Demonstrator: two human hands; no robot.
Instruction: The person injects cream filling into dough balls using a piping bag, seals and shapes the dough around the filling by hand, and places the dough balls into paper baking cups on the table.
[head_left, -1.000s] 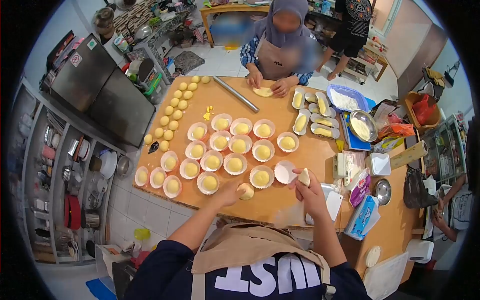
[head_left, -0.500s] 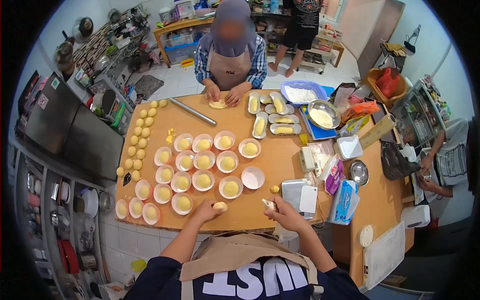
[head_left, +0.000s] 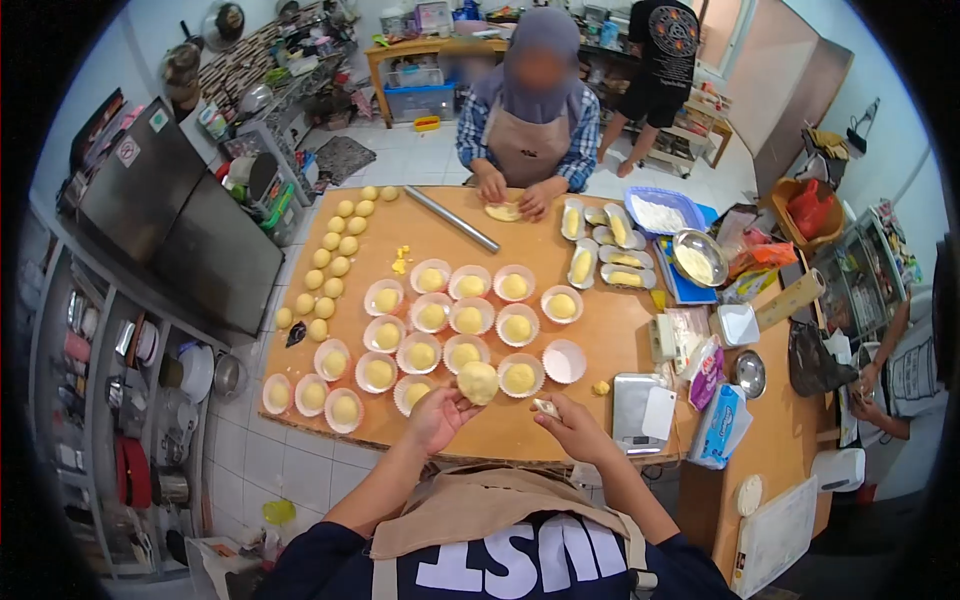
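Observation:
A flattened round of pale dough (head_left: pixel 478 382) rests on the fingers of my left hand (head_left: pixel 440 418), which is turned palm up over the table's near edge. My right hand (head_left: pixel 575 430) is closed on a small pale piece (head_left: pixel 545 408), too small to identify. Just beyond my hands stand rows of white paper cups, such as this cup with a dough ball (head_left: pixel 519 375). One paper cup (head_left: pixel 564 362) holds nothing. To its right lies a small yellow lump (head_left: pixel 600 388) beside a scale (head_left: pixel 640 412).
A co-worker (head_left: pixel 535 130) handles dough across the table (head_left: pixel 630 330). A metal rolling pin (head_left: pixel 451 219), loose dough balls (head_left: pixel 338 266), filled oval moulds (head_left: pixel 627 268), a flour tray (head_left: pixel 665 208) and a metal bowl (head_left: pixel 699 257) surround the work area. Two other people stand farther off.
My left hand has turned palm up and raised the dough, which now shows its flat face. My right hand has come nearer to it, still gripping the small piece. The camera view has shifted.

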